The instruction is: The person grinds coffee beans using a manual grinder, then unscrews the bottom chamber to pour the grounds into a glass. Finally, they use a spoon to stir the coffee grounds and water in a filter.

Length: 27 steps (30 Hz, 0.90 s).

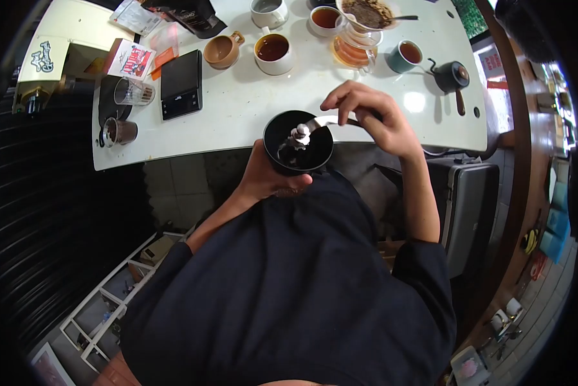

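Note:
A black hand coffee grinder (298, 143) is held upright against my chest, just in front of the white table's edge (237, 138). My left hand (266, 180) wraps around the grinder's body from below. My right hand (372, 119) grips the knob end of the grinder's metal crank handle (324, 121), which reaches out from the grinder's centre axle to the right. The grinder's open top shows a dark inside.
On the table stand a black scale (181, 83), a tan cup (223, 50), a white cup of dark liquid (273, 53), a glass pour-over dripper and carafe (361, 32), a teal cup (404, 55), a small black kettle (453, 77), glass jars (133, 92) and coffee bags (129, 59).

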{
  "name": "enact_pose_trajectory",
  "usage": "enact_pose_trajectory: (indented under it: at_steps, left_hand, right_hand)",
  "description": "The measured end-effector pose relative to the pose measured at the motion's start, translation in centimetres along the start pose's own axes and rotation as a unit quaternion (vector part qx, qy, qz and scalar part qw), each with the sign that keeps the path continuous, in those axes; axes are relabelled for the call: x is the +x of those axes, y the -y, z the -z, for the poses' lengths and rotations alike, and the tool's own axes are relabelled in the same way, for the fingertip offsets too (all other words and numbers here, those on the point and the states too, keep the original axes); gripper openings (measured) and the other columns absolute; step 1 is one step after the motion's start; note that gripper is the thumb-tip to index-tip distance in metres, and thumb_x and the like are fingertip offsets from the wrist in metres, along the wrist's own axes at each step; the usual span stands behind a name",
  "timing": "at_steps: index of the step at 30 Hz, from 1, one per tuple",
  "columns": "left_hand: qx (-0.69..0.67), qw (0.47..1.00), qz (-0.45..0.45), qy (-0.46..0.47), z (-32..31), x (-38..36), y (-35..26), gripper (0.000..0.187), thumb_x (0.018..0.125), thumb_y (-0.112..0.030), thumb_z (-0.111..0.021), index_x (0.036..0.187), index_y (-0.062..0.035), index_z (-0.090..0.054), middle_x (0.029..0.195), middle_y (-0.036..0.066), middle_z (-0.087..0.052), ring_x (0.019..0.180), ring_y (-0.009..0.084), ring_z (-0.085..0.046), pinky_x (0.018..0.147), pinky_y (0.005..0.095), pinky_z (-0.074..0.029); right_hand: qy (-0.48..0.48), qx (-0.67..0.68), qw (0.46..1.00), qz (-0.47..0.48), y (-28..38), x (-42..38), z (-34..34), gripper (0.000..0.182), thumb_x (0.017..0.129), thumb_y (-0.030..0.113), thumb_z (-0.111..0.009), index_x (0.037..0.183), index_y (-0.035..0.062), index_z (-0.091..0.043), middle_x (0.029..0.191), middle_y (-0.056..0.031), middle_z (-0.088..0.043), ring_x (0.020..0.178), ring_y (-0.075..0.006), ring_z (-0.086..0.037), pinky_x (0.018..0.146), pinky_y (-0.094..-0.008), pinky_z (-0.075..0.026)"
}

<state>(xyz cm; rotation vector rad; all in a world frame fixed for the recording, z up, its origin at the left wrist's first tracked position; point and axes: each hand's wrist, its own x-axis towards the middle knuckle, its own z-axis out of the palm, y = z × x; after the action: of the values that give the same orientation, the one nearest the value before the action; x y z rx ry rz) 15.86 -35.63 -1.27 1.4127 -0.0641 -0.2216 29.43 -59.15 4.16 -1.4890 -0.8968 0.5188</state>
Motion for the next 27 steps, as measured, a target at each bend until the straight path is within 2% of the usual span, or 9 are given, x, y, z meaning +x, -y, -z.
enact_pose_trajectory:
  at_steps: [5,11,13,15,16,17,21,25,27]
  left_hand:
    - [-0.052,0.993,0.063,-0.086,0.7,0.2,0.4,0.066,0.068,-0.026,-0.093,0.120,0.0006,-0.063,0.106,0.004,-0.071,0.100,0.0119,-0.065,0.091,0.0301,-0.052]
    - [0.002,0.998,0.048,-0.027,1.4,0.8,-3.3,0.051,0.076,-0.015,-0.083,0.121,-0.0011,-0.062,0.107,0.006,-0.070,0.100,0.0124,-0.065,0.086,0.0315,-0.055]
    - [-0.053,0.945,0.192,-0.259,-3.7,0.5,-2.1,0.037,0.078,-0.017,-0.079,0.109,-0.0047,-0.064,0.096,0.004,-0.071,0.086,0.0117,-0.068,0.077,0.0293,-0.057]
    - [0.209,0.976,-0.018,0.058,0.5,2.9,-2.6,0.028,0.081,-0.017,-0.075,0.103,-0.0035,-0.065,0.091,0.005,-0.071,0.081,0.0158,-0.070,0.074,0.0313,-0.057]
    - [0.312,0.945,0.048,0.090,-0.3,3.6,-4.9,0.029,0.080,-0.020,-0.075,0.100,-0.0020,-0.065,0.092,0.008,-0.072,0.077,0.0204,-0.071,0.069,0.0335,-0.057]
    - [0.196,0.978,-0.073,-0.010,-2.1,2.9,-5.9,0.038,0.078,-0.026,-0.079,0.105,-0.0022,-0.064,0.100,0.010,-0.072,0.088,0.0221,-0.071,0.079,0.0332,-0.057]
    - [0.144,0.988,-0.035,0.035,-1.2,0.5,-4.4,0.044,0.077,-0.029,-0.081,0.107,-0.0021,-0.064,0.103,0.010,-0.072,0.093,0.0225,-0.070,0.084,0.0338,-0.055]
    - [0.067,0.995,0.027,0.075,0.6,-1.5,-2.2,0.051,0.074,-0.034,-0.083,0.110,-0.0019,-0.064,0.107,0.010,-0.071,0.099,0.0231,-0.069,0.090,0.0344,-0.054]
    - [0.028,0.993,0.061,0.096,1.3,-1.9,-1.5,0.055,0.073,-0.036,-0.084,0.111,-0.0018,-0.063,0.109,0.011,-0.071,0.103,0.0234,-0.068,0.093,0.0348,-0.053]
  right_hand:
    - [-0.011,0.029,0.996,0.086,0.6,-0.1,-3.1,0.028,0.059,-0.006,-0.040,0.075,-0.0020,-0.062,0.123,-0.0254,-0.060,0.127,-0.0409,-0.055,0.116,-0.0525,-0.035]
    - [0.111,-0.087,0.969,0.203,6.3,2.5,-5.1,0.020,0.063,-0.002,-0.060,0.079,0.0032,-0.069,0.120,-0.0201,-0.062,0.127,-0.0405,-0.056,0.119,-0.0644,-0.023]
    - [0.190,-0.042,0.949,0.248,7.1,3.2,-7.3,0.021,0.064,0.005,-0.065,0.083,0.0022,-0.070,0.118,-0.0201,-0.060,0.124,-0.0395,-0.056,0.119,-0.0653,-0.022]
    - [0.225,-0.076,0.918,0.318,7.5,3.8,-10.0,0.029,0.065,0.016,-0.066,0.088,-0.0001,-0.072,0.113,-0.0197,-0.057,0.118,-0.0376,-0.057,0.120,-0.0633,-0.026]
    - [0.242,-0.120,0.909,0.317,8.1,5.0,-10.2,0.028,0.068,0.017,-0.065,0.089,-0.0001,-0.072,0.111,-0.0196,-0.057,0.117,-0.0361,-0.058,0.120,-0.0612,-0.028]
    - [0.259,-0.162,0.899,0.314,8.6,6.3,-10.2,0.028,0.071,0.017,-0.064,0.091,0.0000,-0.072,0.110,-0.0194,-0.058,0.115,-0.0347,-0.059,0.120,-0.0590,-0.029]
    - [0.242,-0.181,0.892,0.335,7.2,10.3,-12.0,0.028,0.077,0.014,-0.061,0.100,0.0013,-0.072,0.103,-0.0154,-0.059,0.110,-0.0321,-0.061,0.121,-0.0476,-0.032]
    - [0.298,-0.122,0.913,0.252,7.1,13.2,-11.0,0.035,0.092,0.037,-0.066,0.103,0.0033,-0.069,0.092,-0.0169,-0.060,0.102,-0.0347,-0.063,0.083,-0.0445,-0.054]
    - [0.312,-0.134,0.915,0.218,6.9,14.0,-10.9,0.027,0.090,0.026,-0.067,0.104,0.0028,-0.068,0.092,-0.0166,-0.061,0.096,-0.0370,-0.064,0.081,-0.0447,-0.055]
